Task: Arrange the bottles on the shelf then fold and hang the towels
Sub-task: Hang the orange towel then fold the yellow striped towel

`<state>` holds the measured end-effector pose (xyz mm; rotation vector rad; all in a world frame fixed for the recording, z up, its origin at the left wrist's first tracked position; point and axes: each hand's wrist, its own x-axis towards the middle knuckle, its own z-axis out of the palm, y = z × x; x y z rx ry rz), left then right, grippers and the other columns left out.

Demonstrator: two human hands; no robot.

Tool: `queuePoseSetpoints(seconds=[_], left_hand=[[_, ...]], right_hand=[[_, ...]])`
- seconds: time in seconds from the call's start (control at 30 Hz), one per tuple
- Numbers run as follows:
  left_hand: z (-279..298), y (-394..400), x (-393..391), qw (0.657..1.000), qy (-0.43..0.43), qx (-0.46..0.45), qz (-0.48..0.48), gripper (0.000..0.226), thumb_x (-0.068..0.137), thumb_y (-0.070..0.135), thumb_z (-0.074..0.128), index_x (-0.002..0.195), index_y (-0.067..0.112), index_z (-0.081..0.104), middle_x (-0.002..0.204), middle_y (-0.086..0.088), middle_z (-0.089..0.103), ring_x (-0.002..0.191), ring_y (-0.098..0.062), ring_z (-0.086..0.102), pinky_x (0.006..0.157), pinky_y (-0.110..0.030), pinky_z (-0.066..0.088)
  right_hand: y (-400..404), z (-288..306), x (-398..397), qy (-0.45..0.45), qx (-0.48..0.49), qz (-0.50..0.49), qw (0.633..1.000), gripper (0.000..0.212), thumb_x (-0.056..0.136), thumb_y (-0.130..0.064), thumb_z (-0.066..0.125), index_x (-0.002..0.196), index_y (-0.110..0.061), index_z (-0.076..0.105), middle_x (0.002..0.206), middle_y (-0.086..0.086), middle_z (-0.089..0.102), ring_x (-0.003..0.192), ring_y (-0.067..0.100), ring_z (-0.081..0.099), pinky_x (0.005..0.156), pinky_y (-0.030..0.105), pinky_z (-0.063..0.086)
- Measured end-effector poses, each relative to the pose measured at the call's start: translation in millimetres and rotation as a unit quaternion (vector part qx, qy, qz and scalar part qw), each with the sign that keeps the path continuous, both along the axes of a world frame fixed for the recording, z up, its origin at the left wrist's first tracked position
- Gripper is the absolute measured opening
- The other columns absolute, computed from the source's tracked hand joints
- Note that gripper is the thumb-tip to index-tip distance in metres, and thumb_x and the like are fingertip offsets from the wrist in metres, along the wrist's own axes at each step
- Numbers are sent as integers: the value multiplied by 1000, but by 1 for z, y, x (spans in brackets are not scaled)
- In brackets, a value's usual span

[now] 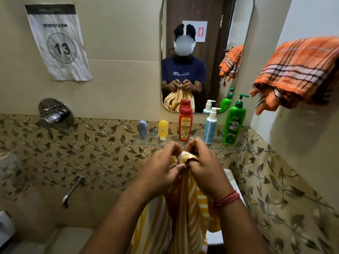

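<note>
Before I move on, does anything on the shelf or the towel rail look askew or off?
The bottles stand upright in a row on the glass shelf. The orange towel on the rail is bunched and uneven, its frayed edge sagging at the left. Both hands, left hand and right hand, grip the yellow striped towel.

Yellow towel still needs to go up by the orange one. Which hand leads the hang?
Probably the right hand. Both hands pinch the yellow striped towel at its top edge, but the orange towel hangs on the right wall, nearer that hand. The left hand would have to cross over.
</note>
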<state>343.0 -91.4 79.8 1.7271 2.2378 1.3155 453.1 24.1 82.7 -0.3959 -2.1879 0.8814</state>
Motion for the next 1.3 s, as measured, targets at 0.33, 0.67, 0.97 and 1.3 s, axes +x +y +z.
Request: queuePoseSetpoints(seconds=[0.33, 0.67, 0.97, 1.3], left_hand=[[-2, 6, 2, 969, -126, 135, 166, 18, 95, 2, 55, 94, 21, 56, 86, 9, 63, 80, 7, 60, 62, -8, 46], [1, -12, -29, 918, -159, 212, 295, 17, 95, 1, 54, 102, 16, 58, 92, 15, 58, 85, 6, 54, 64, -6, 38], [-11, -16, -31, 910, -188, 187, 320, 18, 94, 1, 55, 101, 17, 58, 94, 9, 61, 86, -1, 56, 66, -17, 42], [-9, -20, -23, 952, -185, 78, 231, 21, 96, 22, 64, 114, 25, 54, 106, 12, 60, 96, -9, 60, 65, -17, 43]], right_hand=[[11, -15, 13, 51, -20, -26, 998, 28, 80, 12, 60, 84, -15, 67, 93, -5, 67, 92, 5, 62, 80, 15, 48], [50, -31, 57, -224, -6, 12, 975, 52, 82, -68, 50, 73, -20, 67, 89, -3, 57, 82, 10, 58, 80, 42, 50], [55, -19, 79, -36, 271, -81, 958, 37, 95, -49, 53, 76, -20, 65, 80, -9, 60, 75, 14, 57, 62, 37, 50], [24, 3, 94, 125, -227, 50, 965, 14, 80, -24, 71, 88, -17, 63, 77, 8, 59, 72, 19, 58, 60, 31, 51]])
